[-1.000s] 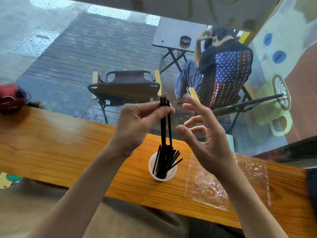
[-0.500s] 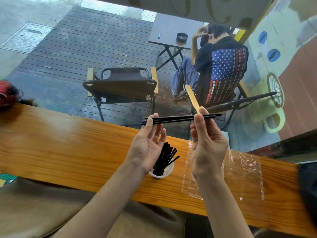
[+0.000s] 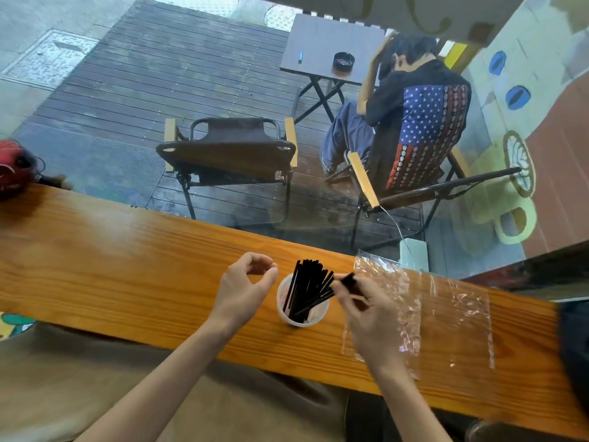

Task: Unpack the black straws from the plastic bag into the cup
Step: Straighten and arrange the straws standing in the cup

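Note:
A clear plastic cup [image 3: 314, 319] stands on the wooden counter [image 3: 111, 260], filled with several black straws [image 3: 307, 287] that fan out to the right. My right hand [image 3: 371, 311] is just right of the cup, its fingers pinched on the top ends of a few black straws leaning into the cup. My left hand [image 3: 245, 285] hovers just left of the cup, fingers curled loosely with nothing in them. The clear plastic bag [image 3: 446, 311] lies flat and looks empty on the counter, partly under my right hand.
A window runs behind the counter. Outside are a folding chair [image 3: 229, 151], a small table [image 3: 331, 46] and a seated person [image 3: 414, 116]. A red object [image 3: 14, 167] rests at the counter's far left end. A dark object [image 3: 573, 352] sits at the right edge.
Both hands held a few straws level above the cup; my right hand has since lowered them into the cup, and my left hand has let go and dropped beside it.

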